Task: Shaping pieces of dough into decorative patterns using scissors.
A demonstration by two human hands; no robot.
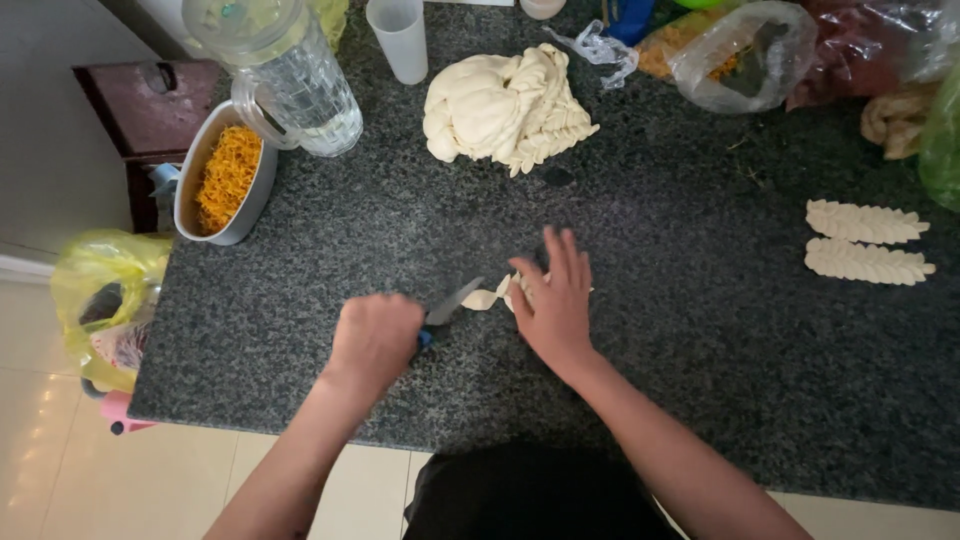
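Dough piece: a small pale dough piece (492,296) lies on the dark speckled tabletop (700,330) near the middle, mostly under the right hand, its left end sticking out toward 9 o'clock.
Right hand: the right hand (556,300) lies flat, palm down, fingers stretched out and slightly spread toward 12 o'clock, pressing on the dough piece; it grips nothing.
Left hand: the left hand (375,335) is clenched into a fist around the dark handle of a knife (450,303), at about 9 o'clock from the right hand.
Knife: its grey blade points toward 2 o'clock from the fist, and the tip reaches the exposed end of the dough piece; whether it cuts in I cannot tell.
Dough heap: a large heap of dough (505,105), folded and ridged along one side, sits at 12 o'clock from the hands, well apart from them.
Shaped pieces: two long ridged dough strips (865,240) lie side by side at 3 o'clock, near the tabletop's right edge.
Tin: an oval metal tin (190,190) of shredded orange filling stands at 10 o'clock, at the left edge of the tabletop.
Jug: a clear plastic jug (300,75) stands just beyond the tin, touching it.
Cup: a pale plastic cup (400,40) stands at 11 o'clock, right of the jug.
Bags: clear plastic bags (740,55) lie along the far edge at 1 o'clock.
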